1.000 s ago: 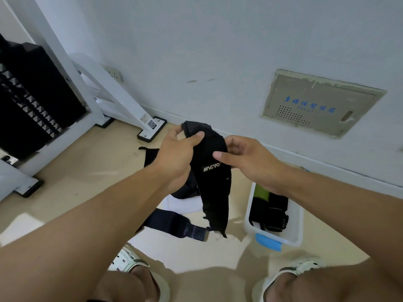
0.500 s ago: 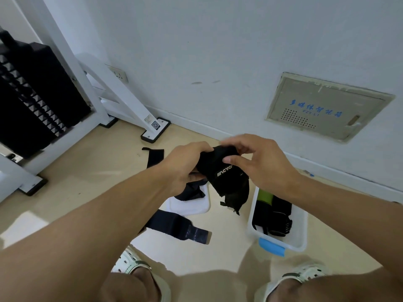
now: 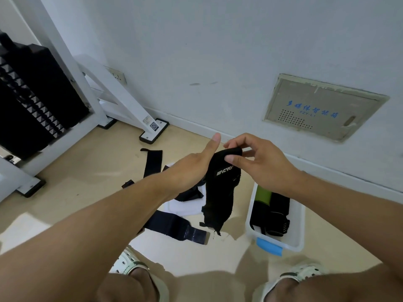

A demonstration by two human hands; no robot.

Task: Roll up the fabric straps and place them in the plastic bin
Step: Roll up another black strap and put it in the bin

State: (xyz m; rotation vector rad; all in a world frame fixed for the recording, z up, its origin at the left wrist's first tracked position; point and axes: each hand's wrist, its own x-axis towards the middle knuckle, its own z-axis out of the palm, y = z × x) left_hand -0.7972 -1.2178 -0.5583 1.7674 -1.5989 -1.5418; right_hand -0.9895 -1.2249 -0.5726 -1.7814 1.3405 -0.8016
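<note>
Beige floor by white wall. Right hand (image 3: 259, 164) pinches the top of a black logo-printed fabric strap (image 3: 220, 192), tail hanging free for rolling; left hand (image 3: 196, 164) seemingly supports it, grip hidden. Clear plastic bin (image 3: 298, 232) below right.

- held strap (image 3: 219, 197): black, white logo lettering
- plastic bin (image 3: 298, 225): clear-ish white, blue handle (image 3: 269, 246)
- roll in the bin (image 3: 262, 195): lime green
- floor (image 3: 87, 171): beige
- wall panel (image 3: 322, 106): grey, blue characters

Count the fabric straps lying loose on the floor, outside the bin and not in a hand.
3, perhaps more hidden: a black strap near the machine foot, a navy strap before the left shoe, and a crumpled strap on the white mat, partly behind the left forearm.
</note>
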